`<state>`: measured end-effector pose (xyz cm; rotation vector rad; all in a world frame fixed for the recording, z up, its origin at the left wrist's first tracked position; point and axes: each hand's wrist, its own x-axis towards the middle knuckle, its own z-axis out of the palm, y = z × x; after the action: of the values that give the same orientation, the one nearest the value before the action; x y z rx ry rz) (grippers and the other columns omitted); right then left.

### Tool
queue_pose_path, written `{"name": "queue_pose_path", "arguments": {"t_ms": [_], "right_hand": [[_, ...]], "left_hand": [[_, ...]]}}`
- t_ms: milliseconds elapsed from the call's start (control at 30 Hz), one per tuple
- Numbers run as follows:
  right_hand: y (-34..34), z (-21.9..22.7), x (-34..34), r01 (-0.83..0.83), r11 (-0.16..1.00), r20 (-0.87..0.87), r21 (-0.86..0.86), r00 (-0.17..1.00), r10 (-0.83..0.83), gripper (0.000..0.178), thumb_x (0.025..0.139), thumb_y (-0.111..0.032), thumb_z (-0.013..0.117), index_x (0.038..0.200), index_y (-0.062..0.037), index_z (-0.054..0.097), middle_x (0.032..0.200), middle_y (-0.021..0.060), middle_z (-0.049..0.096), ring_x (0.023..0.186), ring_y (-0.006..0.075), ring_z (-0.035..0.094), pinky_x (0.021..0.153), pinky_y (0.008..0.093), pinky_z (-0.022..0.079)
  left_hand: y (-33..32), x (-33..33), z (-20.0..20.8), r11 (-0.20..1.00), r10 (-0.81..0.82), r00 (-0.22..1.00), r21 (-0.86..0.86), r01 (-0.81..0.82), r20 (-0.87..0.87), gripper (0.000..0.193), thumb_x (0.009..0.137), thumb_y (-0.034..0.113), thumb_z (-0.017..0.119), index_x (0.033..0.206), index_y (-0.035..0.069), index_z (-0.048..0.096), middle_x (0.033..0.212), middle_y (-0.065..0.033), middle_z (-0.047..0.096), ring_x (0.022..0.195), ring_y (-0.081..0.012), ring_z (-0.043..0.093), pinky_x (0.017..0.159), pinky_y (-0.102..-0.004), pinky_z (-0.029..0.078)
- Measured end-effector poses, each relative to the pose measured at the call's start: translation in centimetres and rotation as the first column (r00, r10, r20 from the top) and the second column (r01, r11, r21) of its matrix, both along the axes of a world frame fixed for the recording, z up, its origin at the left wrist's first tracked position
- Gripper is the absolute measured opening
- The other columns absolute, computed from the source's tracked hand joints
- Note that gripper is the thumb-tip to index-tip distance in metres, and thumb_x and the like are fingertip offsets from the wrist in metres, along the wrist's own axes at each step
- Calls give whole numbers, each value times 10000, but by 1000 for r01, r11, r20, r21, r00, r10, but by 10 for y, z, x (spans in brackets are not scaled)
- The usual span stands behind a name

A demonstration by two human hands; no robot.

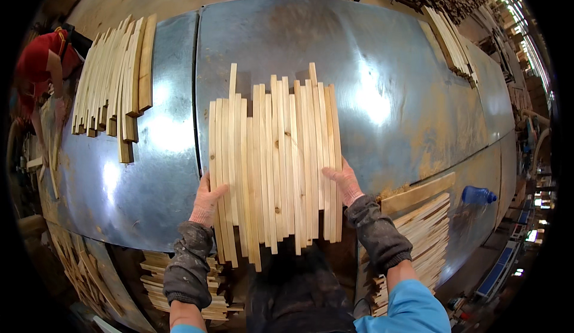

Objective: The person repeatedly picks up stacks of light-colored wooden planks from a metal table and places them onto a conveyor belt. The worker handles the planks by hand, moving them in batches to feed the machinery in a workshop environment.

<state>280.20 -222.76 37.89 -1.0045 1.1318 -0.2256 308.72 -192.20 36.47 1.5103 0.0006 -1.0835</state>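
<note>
A wide bundle of pale wooden strips (278, 153) lies side by side in front of me, their ends uneven at both the far and near edges. My gloved left hand (209, 196) grips the bundle's left side, thumb on top. On the opposite side, my gloved right hand (343, 181) clasps it the same way, thumb over the outer strips. The far part of the bundle is over the metal tabletop (275, 40), while the near ends reach past its edge toward my body. My fingers beneath the strips are hidden.
More strips (110, 75) lie at the left, near a person in red (42, 64) bending over. Another row (448, 43) sits far right. Stacked strips (418, 231), a wider board (418, 193) and a blue bottle (478, 195) are at the right. A strip pile (156, 279) stands below left.
</note>
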Motion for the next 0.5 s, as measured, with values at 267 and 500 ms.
{"name": "queue_pose_path", "arguments": {"t_ms": [267,500], "right_hand": [[-40,23,14,-102,967,-54,232,992,118,810,902,-75,785,1607,22,399,1421,169,621,1251,269,645,1126,424,508],[-46,14,63,-187,944,116,272,980,160,787,851,-161,782,1562,23,500,1453,120,645,1317,283,619,1138,408,472]], "left_hand": [[-14,-5,32,998,42,942,-34,-56,-332,787,839,115,824,1527,-49,479,1348,-165,673,1206,-275,677,1084,-413,543],[8,9,27,977,174,941,-68,-201,-290,794,849,85,855,1550,-11,494,1384,-116,667,1245,-235,650,1095,-397,528]]}}
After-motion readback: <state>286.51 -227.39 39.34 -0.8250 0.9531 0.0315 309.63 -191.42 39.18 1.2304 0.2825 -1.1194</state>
